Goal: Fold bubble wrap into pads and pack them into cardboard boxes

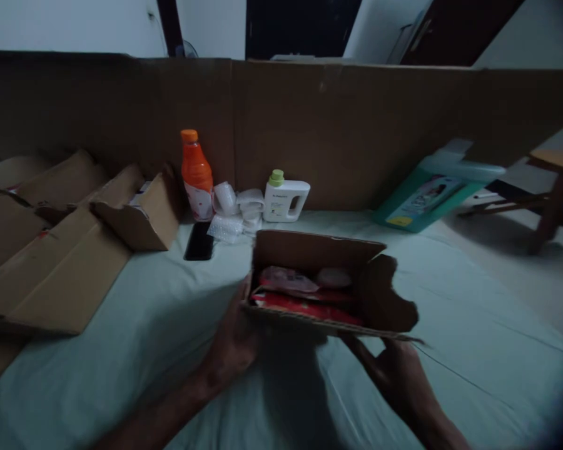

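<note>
Fingers (396, 347) of our right hand (401, 370), partly spread, support the near side of the open cardboard box (319, 249); our left hand (237, 340) grips its left end, fingertips hidden. The box hangs above the green sheet (169, 325), between our 2 hands. If either hold slips, we think it could tip, spilling the red packet (304, 306).

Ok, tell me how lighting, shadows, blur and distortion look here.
All in the head view: dim overall; a dark shadow on the sheet below the cardboard box; the left hand softly blurred; the green jug slanted outward, perhaps wide-lens stretch; the lower right corner darkened.
</note>
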The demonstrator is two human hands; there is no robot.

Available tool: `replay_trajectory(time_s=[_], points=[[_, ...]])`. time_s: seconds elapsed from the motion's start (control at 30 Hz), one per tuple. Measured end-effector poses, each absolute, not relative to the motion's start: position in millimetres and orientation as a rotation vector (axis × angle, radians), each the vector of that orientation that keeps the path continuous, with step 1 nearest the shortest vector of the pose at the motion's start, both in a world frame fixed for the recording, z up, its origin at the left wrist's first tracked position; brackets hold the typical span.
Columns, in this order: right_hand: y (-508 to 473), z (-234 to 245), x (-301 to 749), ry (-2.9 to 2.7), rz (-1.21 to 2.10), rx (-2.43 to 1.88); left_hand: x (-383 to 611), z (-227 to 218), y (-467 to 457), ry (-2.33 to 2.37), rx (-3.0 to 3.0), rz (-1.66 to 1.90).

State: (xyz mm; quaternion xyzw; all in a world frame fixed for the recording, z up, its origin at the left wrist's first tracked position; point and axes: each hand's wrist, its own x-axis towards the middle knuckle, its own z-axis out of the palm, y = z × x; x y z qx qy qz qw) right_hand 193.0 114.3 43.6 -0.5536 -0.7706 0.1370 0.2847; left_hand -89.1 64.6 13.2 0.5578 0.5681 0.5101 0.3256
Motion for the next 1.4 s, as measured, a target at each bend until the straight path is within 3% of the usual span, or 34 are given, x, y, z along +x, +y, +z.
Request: replay_trajectory(time_s=[0.27, 0.53, 0.63, 0.9, 1.1, 1.27, 1.4], points=[[84.7, 8.5, 156.7, -2.23, 0.406, -1.028, -145.8, 7.2, 11.6, 1.723, 1.024, 1.405], [138.2, 13.0, 157.9, -2.197, 0.995, -0.808, -134.5, 2.3, 0.4, 1.666, 0.949, 1.381], [148.0, 12.3, 145.9, -2.138, 1.078, -0.702, -135.5, -3.1, 2.6, 1.715, 0.967, 1.375], [137.9, 3.6, 218.3, -1.858, 0.839, -0.95, -72.8, 0.7, 86.3, 1.48, 1.23, 1.315], [139.2, -5.7, 338.8, -1.526, 0.323, -1.334, 46.8, -13.1, 173.5, 1.321, 1.765, 1.08], [171.0, -2.5, 425.0, -1.25, 0.09, -1.493, 110.7, -28.3, 161.6, 1.361, 2.165, 0.648], [222.9, 6.4, 461.2, -1.144, 0.094, -1.472, 111.2, -38.5, 146.2, 1.385, 2.345, 0.555]])
